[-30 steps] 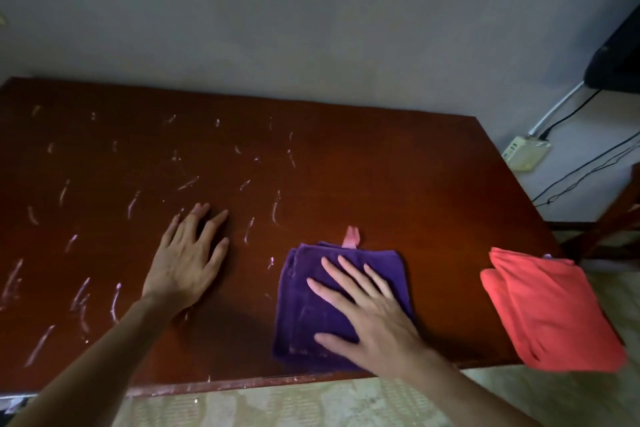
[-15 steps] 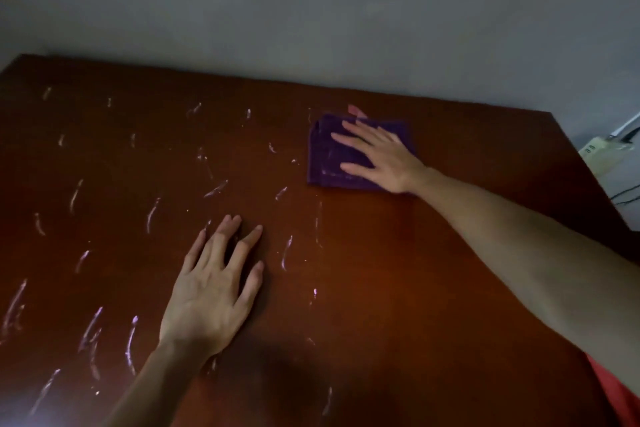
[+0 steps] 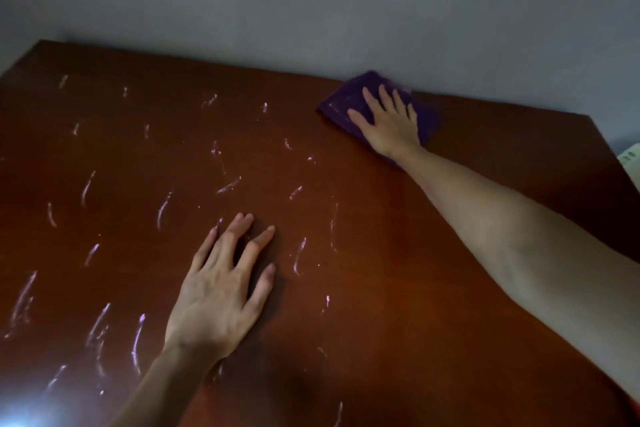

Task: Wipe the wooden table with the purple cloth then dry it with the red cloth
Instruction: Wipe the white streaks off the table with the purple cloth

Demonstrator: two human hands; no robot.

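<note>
The dark reddish wooden table (image 3: 398, 253) fills the view, with several pale smear marks across its left and middle. The folded purple cloth (image 3: 343, 97) lies at the far edge, right of centre, touching the wall. My right hand (image 3: 388, 121) presses flat on the cloth with fingers spread, arm stretched across the table. My left hand (image 3: 221, 291) rests flat on the bare wood near the front, fingers apart, holding nothing. The red cloth shows only as a thin sliver at the bottom right corner (image 3: 636, 407), under my right arm.
A grey wall (image 3: 311, 3) runs along the table's far edge. A pale power strip (image 3: 632, 159) peeks in past the table's right edge. A bright glare spot sits on the wood at the bottom left corner.
My right hand has pushed the purple cloth from the near edge to the far edge by the wall. The left hand stays flat in place. The view has leaned forward over the table.
</note>
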